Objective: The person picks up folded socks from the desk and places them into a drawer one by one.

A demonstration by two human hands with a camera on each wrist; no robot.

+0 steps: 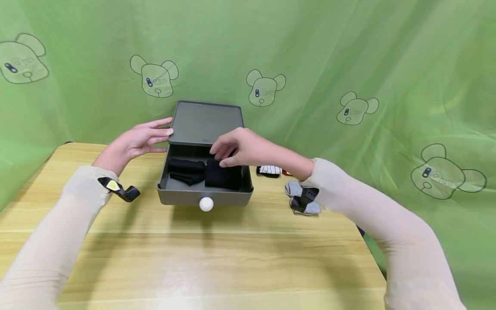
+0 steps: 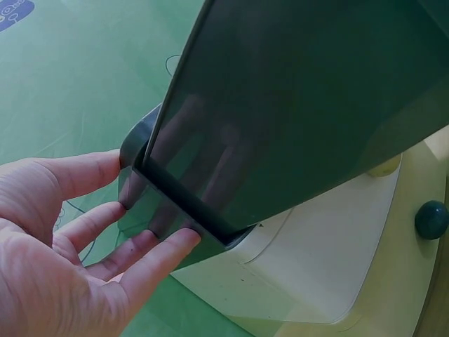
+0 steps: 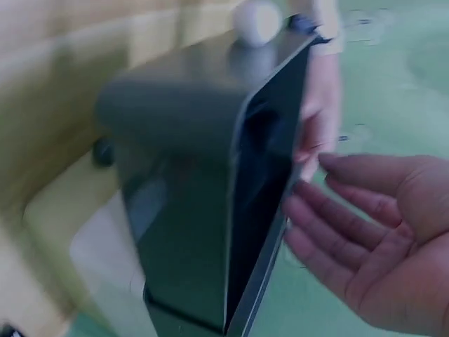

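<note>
A grey drawer box [image 1: 207, 122] stands at the back of the table with its top drawer [image 1: 174, 198] pulled out, a white round knob [image 1: 206, 204] on the front. Inside lie a folded black cloth item [image 1: 187, 165] at the left and another black folded piece [image 1: 221, 178] at the right. My left hand [image 1: 143, 137] rests its spread fingertips against the box's left side, as the left wrist view also shows. Over the drawer's right part hovers my right hand [image 1: 248, 148], its fingers loosely bent. In the right wrist view nothing sits between that hand's fingers.
Grey and black socks [image 1: 306, 206] lie on the table right of the box, under the right forearm. A striped white and black cloth item [image 1: 270, 171] is close by the box. Under the drawer is a pale lower section [image 2: 316, 260] with a dark round knob [image 2: 431, 220].
</note>
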